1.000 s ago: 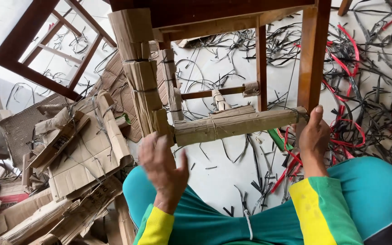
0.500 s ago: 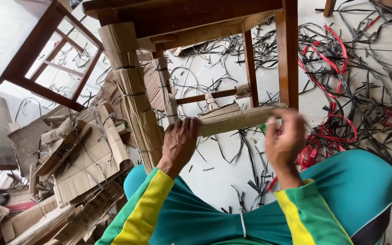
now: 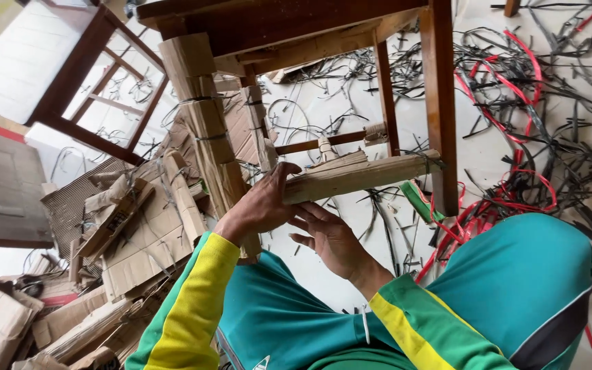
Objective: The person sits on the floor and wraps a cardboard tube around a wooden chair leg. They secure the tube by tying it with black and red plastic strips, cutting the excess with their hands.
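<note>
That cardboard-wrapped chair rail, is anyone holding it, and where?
Yes: the left hand has its grip on the cardboard-wrapped rail at its left end; the right hand sits open just beneath it.

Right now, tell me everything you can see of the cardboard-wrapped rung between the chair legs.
The cardboard-wrapped rung is a horizontal bar covered in tan cardboard, creased and loosely layered, with thin dark strapping tied round it near its right end. It runs slightly uphill from the wrapped front leg to the bare brown wooden leg, which it meets. The left hand grips its left end from above; the right hand is open just beneath it, fingers reaching toward its underside. Whether they touch is unclear.
</note>
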